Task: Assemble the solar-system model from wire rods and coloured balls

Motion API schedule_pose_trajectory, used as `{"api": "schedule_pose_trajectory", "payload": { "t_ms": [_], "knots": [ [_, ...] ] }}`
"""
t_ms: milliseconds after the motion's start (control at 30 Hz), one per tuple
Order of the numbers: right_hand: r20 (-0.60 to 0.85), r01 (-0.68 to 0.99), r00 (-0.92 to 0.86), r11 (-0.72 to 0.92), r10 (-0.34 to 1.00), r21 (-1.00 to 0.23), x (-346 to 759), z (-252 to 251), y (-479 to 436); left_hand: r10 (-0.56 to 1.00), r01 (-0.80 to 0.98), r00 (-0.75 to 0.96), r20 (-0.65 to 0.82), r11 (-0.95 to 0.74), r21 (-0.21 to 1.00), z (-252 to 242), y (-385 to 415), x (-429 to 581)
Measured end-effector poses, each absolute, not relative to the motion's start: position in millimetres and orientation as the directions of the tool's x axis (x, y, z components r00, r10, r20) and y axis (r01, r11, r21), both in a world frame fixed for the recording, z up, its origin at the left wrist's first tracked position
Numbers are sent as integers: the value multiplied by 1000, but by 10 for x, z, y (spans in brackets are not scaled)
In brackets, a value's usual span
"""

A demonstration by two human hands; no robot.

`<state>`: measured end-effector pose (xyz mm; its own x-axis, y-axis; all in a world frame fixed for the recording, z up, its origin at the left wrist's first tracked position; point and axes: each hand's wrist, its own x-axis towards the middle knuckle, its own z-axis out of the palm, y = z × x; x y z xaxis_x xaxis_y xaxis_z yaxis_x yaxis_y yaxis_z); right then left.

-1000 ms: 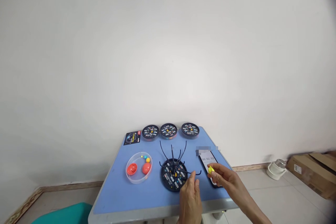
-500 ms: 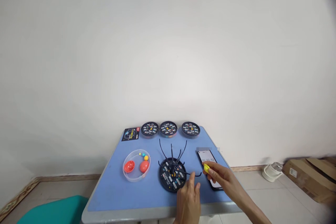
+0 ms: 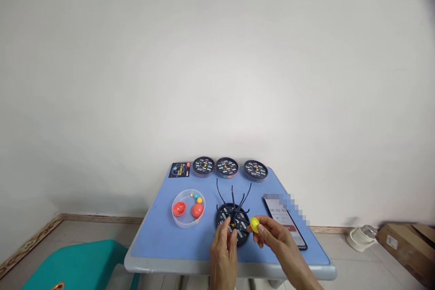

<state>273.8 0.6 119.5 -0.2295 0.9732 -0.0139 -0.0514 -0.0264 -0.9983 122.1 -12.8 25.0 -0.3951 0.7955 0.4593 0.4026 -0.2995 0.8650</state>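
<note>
In the head view, the right hand [image 3: 277, 238] pinches a yellow piece [image 3: 254, 225] at the right side of the black stand [image 3: 233, 209]; the left hand [image 3: 224, 253], half open, is at its near side, any hold unclear. A light pinch and a steadied stand should serve best. The piece's broad face points nearward, its long axis unclear; the stand's is upright.

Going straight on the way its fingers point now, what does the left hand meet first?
The left hand would most likely meet the central post of the black stand, just ahead in the picture. Depth is unclear; it may already touch the stand.
</note>
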Motion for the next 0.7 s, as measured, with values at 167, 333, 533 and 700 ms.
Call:
{"api": "schedule_pose_trajectory", "payload": {
  "t_ms": [167, 333, 533, 700],
  "knots": [
    [24, 13, -200, 27, 979, -1000, 2602, 1156, 45, 810, 384, -354, 467, -330, 862, 301, -95, 1208],
    [79, 137, -199, 107, 977, -985, 2515, 1109, 126, 813, 387, -281, 510, -391, 835, 326, -55, 1186],
    [65, 242, -184, 110, 981, -964, 2422, 1183, 141, 794, 432, -194, 576, -458, 777, 306, -3, 1183],
    [81, 304, -218, 147, 973, -941, 2444, 1135, 173, 798, 446, -160, 581, -467, 764, 321, 4, 1173]
  ]
}}
